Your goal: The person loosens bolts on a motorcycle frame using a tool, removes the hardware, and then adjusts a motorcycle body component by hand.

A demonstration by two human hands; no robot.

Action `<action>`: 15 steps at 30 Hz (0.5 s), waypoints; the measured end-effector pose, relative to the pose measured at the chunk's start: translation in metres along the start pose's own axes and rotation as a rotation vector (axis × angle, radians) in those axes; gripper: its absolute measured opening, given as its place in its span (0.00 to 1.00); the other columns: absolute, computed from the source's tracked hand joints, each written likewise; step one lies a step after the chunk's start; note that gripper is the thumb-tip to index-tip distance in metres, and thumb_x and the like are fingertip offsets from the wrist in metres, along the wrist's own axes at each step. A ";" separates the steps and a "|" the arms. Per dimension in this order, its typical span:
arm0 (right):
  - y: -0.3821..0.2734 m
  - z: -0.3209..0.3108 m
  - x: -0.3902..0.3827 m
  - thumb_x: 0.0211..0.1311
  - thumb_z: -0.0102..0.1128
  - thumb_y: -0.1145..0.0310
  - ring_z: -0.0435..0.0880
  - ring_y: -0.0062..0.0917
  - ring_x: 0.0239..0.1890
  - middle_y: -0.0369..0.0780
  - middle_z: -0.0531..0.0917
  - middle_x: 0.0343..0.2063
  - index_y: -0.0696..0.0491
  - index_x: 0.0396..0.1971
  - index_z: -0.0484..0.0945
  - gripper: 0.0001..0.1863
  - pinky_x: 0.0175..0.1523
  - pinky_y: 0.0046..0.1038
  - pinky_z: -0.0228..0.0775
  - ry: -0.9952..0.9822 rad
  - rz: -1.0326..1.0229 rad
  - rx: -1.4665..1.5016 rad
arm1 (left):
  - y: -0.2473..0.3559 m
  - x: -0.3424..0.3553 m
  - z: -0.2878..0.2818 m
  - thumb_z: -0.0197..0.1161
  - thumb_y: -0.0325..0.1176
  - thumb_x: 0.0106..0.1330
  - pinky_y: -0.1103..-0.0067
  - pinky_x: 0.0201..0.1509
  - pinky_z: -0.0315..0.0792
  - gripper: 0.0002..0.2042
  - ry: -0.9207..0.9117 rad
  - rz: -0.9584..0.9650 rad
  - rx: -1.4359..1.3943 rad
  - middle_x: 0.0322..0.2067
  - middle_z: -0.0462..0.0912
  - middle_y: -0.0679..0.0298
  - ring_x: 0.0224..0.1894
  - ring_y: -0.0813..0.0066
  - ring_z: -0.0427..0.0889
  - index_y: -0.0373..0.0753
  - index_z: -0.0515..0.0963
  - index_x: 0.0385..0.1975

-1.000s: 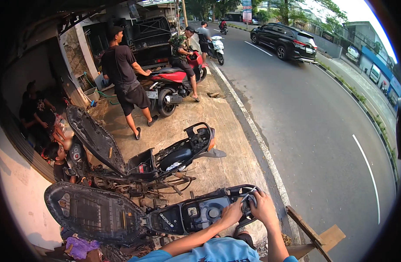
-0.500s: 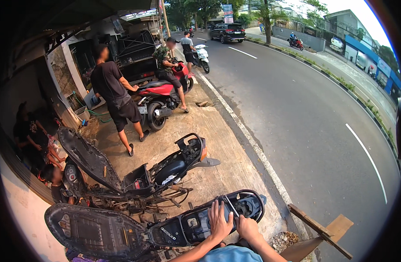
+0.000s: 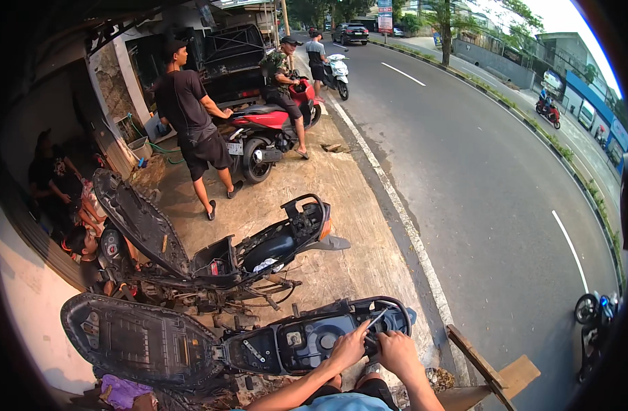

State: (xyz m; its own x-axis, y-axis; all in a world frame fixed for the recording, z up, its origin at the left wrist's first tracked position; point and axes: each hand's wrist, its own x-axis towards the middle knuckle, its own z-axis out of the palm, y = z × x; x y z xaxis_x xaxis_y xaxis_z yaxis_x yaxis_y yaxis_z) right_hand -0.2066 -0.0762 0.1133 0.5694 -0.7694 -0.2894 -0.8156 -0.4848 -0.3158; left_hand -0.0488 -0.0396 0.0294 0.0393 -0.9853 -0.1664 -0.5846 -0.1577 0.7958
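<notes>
In the head view, two bare hands work over the opened rear of a dark motorcycle (image 3: 304, 325), which lies directly beneath the fingers. The left hand (image 3: 347, 349) has its index finger stretched to a slim metal rod (image 3: 379, 317), its other fingers partly bent; whether it grips the rod cannot be told. The right hand (image 3: 399, 353) curls nearly closed just beside it (what it has hold of, if anything, is hidden). The rod slants up and right from the left fingertips. Left of the fingers, a seat (image 3: 143, 342) lies underside up; beyond them stands a second, partly stripped motorcycle (image 3: 273, 245). Farther off, a person in black (image 3: 185, 103) touches a red scooter (image 3: 266, 121).
</notes>
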 end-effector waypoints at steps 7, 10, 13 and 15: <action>0.012 0.007 0.016 0.56 0.56 0.69 0.82 0.40 0.49 0.48 0.85 0.38 0.59 0.49 0.76 0.20 0.49 0.43 0.74 0.217 -0.064 -0.121 | 0.006 0.007 0.000 0.53 0.22 0.64 0.60 0.54 0.71 0.20 0.055 0.338 0.213 0.49 0.81 0.55 0.50 0.54 0.80 0.41 0.75 0.56; 0.025 0.014 0.016 0.57 0.56 0.70 0.87 0.39 0.37 0.48 0.85 0.29 0.60 0.40 0.76 0.13 0.37 0.39 0.77 0.195 -0.106 -0.111 | 0.018 0.002 -0.003 0.54 0.23 0.64 0.58 0.68 0.59 0.18 0.081 0.461 0.289 0.56 0.78 0.57 0.61 0.59 0.73 0.39 0.77 0.54; 0.039 0.037 0.018 0.56 0.56 0.69 0.84 0.41 0.20 0.47 0.81 0.17 0.59 0.32 0.74 0.09 0.24 0.38 0.74 0.215 -0.183 -0.008 | 0.033 -0.017 0.003 0.57 0.35 0.68 0.51 0.74 0.48 0.19 0.485 0.209 0.364 0.67 0.66 0.49 0.69 0.45 0.62 0.35 0.75 0.57; 0.032 0.046 0.014 0.58 0.55 0.68 0.83 0.42 0.19 0.49 0.81 0.17 0.60 0.30 0.74 0.09 0.22 0.39 0.73 0.276 -0.225 0.060 | 0.023 -0.021 0.022 0.56 0.42 0.70 0.58 0.72 0.54 0.23 0.625 -0.047 0.191 0.66 0.65 0.42 0.67 0.41 0.64 0.32 0.74 0.57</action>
State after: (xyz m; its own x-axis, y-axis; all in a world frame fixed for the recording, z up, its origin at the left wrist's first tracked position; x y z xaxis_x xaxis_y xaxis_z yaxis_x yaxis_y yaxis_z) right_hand -0.2202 -0.0834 0.0575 0.6784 -0.7333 0.0454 -0.6606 -0.6358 -0.3992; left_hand -0.0814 -0.0211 0.0385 0.4985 -0.8393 0.2171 -0.7020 -0.2438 0.6692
